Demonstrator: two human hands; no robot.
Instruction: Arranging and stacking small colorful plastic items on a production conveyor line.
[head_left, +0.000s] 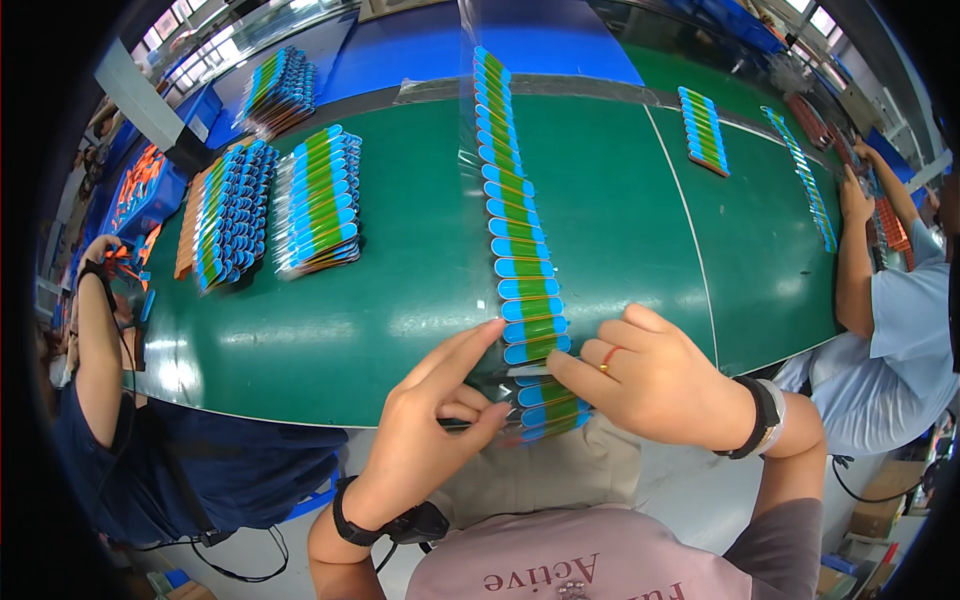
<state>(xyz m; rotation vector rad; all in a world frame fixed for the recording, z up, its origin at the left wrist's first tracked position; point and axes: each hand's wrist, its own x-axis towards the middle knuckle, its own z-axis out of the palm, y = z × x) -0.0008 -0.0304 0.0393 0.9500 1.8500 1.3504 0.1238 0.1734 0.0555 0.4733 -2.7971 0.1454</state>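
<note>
A long row of flat, round-ended blue and green sticks in clear film runs from the far side of the table toward me and bends down over the near edge. My right hand is closed at the row's right side, its fingertips pressed on the sticks just above the edge, where a pale gap crosses the row. At the left side, my left hand has its index finger and thumb spread apart, both tips at the film's margin. Its other fingers are curled in. What lies under the right fingertips is hidden.
Stacks of similar sticks lie on the green table to the left. More rows lie at the right. A blue bin with orange pieces stands far left. Co-workers' arms reach in from both sides.
</note>
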